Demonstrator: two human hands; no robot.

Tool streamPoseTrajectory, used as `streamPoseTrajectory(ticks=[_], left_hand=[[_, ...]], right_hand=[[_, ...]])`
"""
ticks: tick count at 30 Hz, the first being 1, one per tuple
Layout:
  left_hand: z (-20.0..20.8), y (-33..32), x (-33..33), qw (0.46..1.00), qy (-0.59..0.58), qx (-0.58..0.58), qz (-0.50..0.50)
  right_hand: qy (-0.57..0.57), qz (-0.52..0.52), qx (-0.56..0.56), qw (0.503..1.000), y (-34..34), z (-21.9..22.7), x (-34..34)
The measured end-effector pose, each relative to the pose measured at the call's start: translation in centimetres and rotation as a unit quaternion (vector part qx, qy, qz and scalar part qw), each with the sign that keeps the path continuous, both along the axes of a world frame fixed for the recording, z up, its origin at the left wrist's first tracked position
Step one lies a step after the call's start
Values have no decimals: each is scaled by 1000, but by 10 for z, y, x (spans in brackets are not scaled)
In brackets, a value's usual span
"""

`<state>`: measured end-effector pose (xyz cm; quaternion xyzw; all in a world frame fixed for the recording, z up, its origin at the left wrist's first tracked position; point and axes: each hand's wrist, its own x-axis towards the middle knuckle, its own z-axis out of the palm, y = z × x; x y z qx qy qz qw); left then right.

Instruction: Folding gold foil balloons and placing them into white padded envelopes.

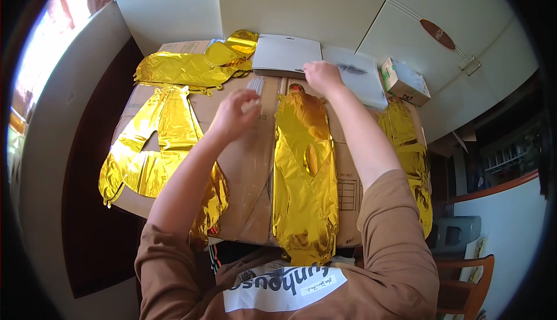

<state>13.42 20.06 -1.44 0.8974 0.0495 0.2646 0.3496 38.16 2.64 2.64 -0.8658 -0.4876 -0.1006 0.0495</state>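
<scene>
Gripwise, my left hand (235, 114) is curled loosely with thumb and fingers pinched together over the flattened cardboard (249, 163) that covers the desk; something small and pale seems to sit between the fingertips, but I cannot tell what it is. My right hand (322, 77) reaches farther out, palm down and fingers bent, pressing on the top end of the long gold foil balloon (304, 175), which lies deflated along the middle of the cardboard and runs back toward my chest. That balloon's upper tip sits right under the right hand and just to the right of the left hand. Just beyond the right hand lies a flat white packet (286, 55), with a second white sheet (360, 79) beside it and a small cardboard box (404, 80) at the far right corner. More gold foil shapes are spread about: one big piece (154, 146) to the left, a crumpled one (185, 67) at the far left, and another strip (409, 152) along the right edge.
</scene>
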Motion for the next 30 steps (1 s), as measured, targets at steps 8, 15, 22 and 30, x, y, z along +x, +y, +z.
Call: streamPoseTrajectory(ticks=[8,15,22,30], left_hand=[[-2,41,118,940,-7,306,149],[-16,36,125,898,14,437,40],[15,35,109,879,2,477,-6],[75,20,113,973,115,200,-23]], right_hand=[[98,-49,131,985,-30,-31,36],[-36,20,122,992,-43,-42,8],[-122,59,68,988,-50,-14,-4],[-168,4,145,975,-49,22,-2]])
